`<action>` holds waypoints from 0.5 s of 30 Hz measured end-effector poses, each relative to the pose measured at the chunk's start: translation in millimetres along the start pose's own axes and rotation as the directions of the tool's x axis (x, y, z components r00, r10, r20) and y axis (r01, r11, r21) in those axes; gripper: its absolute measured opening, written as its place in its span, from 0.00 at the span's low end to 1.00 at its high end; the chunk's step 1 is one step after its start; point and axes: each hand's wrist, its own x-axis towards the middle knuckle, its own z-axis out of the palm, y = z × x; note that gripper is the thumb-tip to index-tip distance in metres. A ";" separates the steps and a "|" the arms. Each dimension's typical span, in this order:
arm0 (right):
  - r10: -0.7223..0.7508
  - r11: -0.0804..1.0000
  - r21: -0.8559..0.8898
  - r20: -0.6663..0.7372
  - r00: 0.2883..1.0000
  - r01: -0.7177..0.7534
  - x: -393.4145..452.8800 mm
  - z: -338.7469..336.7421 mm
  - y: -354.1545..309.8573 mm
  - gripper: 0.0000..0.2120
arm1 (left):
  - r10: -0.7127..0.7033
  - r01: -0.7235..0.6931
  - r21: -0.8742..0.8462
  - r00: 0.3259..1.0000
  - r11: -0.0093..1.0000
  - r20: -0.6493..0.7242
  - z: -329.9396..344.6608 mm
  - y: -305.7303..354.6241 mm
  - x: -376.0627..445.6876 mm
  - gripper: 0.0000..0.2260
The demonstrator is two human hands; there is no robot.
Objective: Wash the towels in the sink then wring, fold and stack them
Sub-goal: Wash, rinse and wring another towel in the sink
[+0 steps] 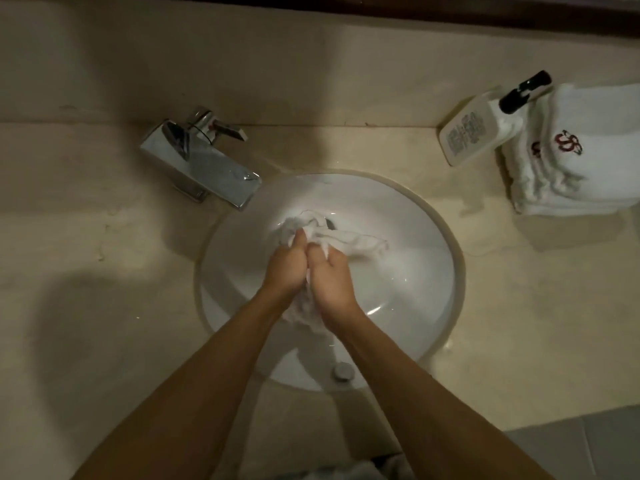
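Note:
A wet white towel [349, 240] lies bunched in the round white sink [415, 271]. My left hand [285, 270] and my right hand [332, 277] are pressed side by side over the basin, both gripping the towel, with cloth squeezed between them and spilling out beyond the fingers toward the drain. On the counter at the far right sits a stack of folded white towels [568, 161] with a red embroidered logo.
A chrome faucet [201, 164] stands on the beige counter [104, 237] left of the sink. A white pump bottle [474, 133] leans beside the towel stack. Water has pooled on the counter right of the basin. Grey floor shows at bottom right.

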 end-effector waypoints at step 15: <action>0.122 0.992 0.035 -0.197 0.973 -0.117 43.3 -19.0 -10.6 0.13 | 0.171 -0.194 0.219 0.978 0.956 0.120 13.8 -5.6 -24.8 0.24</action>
